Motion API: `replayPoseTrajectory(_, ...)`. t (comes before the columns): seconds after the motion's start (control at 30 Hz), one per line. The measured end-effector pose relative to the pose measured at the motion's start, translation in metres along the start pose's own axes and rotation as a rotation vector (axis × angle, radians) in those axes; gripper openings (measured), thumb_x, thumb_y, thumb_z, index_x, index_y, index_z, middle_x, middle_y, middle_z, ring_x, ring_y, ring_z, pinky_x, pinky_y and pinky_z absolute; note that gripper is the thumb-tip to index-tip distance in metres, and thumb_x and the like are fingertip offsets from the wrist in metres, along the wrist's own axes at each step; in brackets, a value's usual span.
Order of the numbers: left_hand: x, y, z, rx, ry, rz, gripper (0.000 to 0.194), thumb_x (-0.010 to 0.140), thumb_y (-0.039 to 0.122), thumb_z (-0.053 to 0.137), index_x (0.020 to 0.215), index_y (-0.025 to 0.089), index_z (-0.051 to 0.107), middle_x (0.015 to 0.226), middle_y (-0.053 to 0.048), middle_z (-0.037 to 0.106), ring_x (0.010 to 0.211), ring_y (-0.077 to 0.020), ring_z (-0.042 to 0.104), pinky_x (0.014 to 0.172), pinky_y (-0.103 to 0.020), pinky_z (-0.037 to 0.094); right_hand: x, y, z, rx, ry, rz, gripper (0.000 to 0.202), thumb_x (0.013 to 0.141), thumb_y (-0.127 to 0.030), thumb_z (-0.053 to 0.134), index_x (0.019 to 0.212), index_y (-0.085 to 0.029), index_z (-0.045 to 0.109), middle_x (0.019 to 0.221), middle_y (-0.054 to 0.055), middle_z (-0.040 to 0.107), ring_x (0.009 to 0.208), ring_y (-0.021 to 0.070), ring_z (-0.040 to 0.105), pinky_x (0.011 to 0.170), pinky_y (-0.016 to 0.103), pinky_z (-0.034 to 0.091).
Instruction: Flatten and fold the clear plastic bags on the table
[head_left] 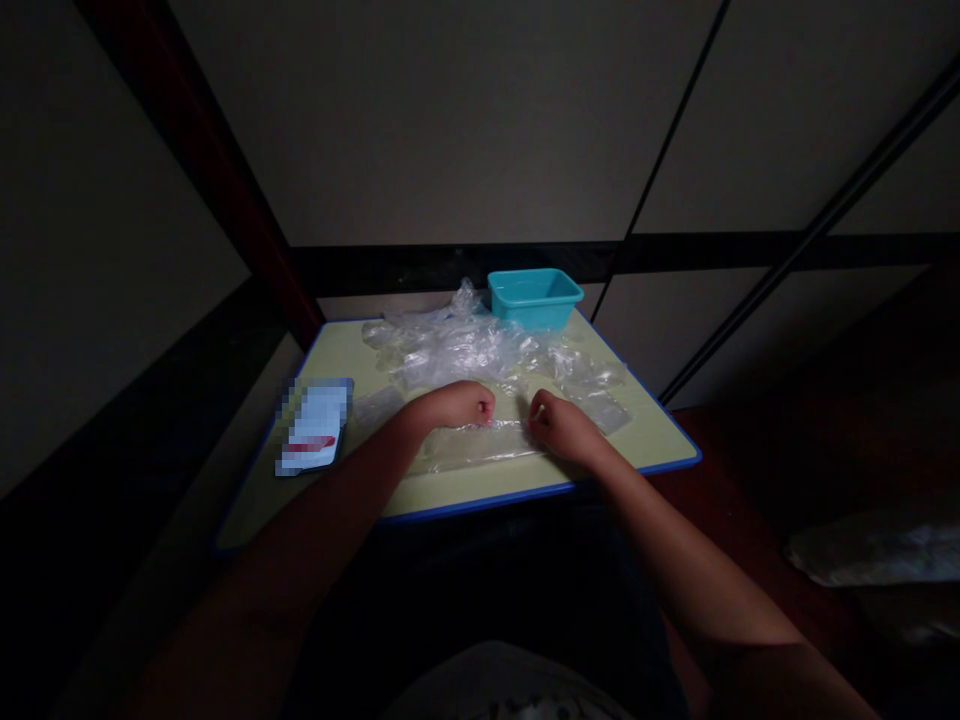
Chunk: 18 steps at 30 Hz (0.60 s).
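A clear plastic bag lies flattened near the front edge of the small table. My left hand is closed, its fingertips pinching the bag's upper edge. On the right, my right hand pinches the same edge a short way off, with a narrow stretch of film between the two hands. Just beyond them spreads a heap of crumpled clear plastic bags, some reaching toward the table's right side.
A turquoise plastic basket stands at the back right of the table. At the left lies a phone with a lit, blurred screen. The yellowish table has a blue rim and stands against panelled cabinet doors.
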<state>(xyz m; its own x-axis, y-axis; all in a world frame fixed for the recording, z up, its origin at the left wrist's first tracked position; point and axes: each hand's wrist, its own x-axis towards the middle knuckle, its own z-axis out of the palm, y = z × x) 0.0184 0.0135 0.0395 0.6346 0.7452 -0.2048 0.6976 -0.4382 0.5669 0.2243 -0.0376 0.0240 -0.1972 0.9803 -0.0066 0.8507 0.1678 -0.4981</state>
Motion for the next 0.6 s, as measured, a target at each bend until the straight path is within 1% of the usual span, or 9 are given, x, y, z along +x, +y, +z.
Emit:
replayPoseTrajectory(0.13, 0.002, 0.001, 0.0, 0.021, -0.014, -0.022, 0.006, 0.068, 0.017, 0.057, 0.065, 0.018, 0.062, 0.061, 0.003, 0.061, 0.061, -0.0133, 0.055, 0.055, -0.022, 0.036, 0.001, -0.002, -0.002, -0.038, -0.024, -0.009, 0.013, 0.083, -0.013, 0.056, 0.093, -0.021, 0.054, 0.067, 0.0, 0.065, 0.058, 0.0139, 0.055, 0.053, 0.023, 0.026)
replayPoseTrajectory(0.23, 0.004, 0.003, -0.001, 0.036, -0.028, -0.044, 0.009, 0.069, 0.016, 0.055, 0.068, 0.018, 0.064, 0.06, 0.002, 0.061, 0.06, -0.0133, 0.056, 0.055, -0.022, 0.037, 0.001, -0.004, -0.004, -0.067, -0.042, -0.014, 0.022, 0.082, -0.009, 0.053, 0.101, -0.02, 0.052, 0.067, 0.0, 0.064, 0.058, 0.0145, 0.054, 0.053, 0.024, 0.026)
replayPoseTrajectory(0.33, 0.005, 0.005, -0.001, 0.058, -0.033, -0.063, 0.012, 0.068, 0.014, 0.054, 0.07, 0.017, 0.065, 0.063, 0.001, 0.063, 0.062, -0.0141, 0.057, 0.055, -0.022, 0.037, 0.002, -0.005, -0.005, -0.096, -0.054, -0.007, 0.028, 0.081, -0.009, 0.053, 0.107, -0.02, 0.05, 0.068, 0.001, 0.064, 0.059, 0.0148, 0.054, 0.053, 0.024, 0.026)
replayPoseTrajectory(0.47, 0.007, 0.008, -0.003, 0.087, -0.051, -0.084, 0.012, 0.067, 0.012, 0.054, 0.068, 0.017, 0.065, 0.063, 0.002, 0.064, 0.061, -0.013, 0.056, 0.054, -0.021, 0.036, 0.004, -0.006, -0.004, -0.131, -0.059, -0.004, 0.027, 0.08, -0.013, 0.056, 0.106, -0.02, 0.051, 0.073, 0.002, 0.065, 0.064, 0.0158, 0.056, 0.053, 0.023, 0.026)
replayPoseTrajectory(0.6, 0.008, 0.01, -0.004, 0.104, -0.069, -0.107, 0.009, 0.07, 0.015, 0.055, 0.067, 0.017, 0.064, 0.059, 0.003, 0.062, 0.057, -0.0112, 0.055, 0.053, -0.02, 0.036, 0.005, -0.006, -0.003, -0.155, -0.065, -0.005, 0.022, 0.081, -0.015, 0.055, 0.102, -0.02, 0.053, 0.076, 0.003, 0.066, 0.065, 0.0158, 0.056, 0.054, 0.023, 0.027)
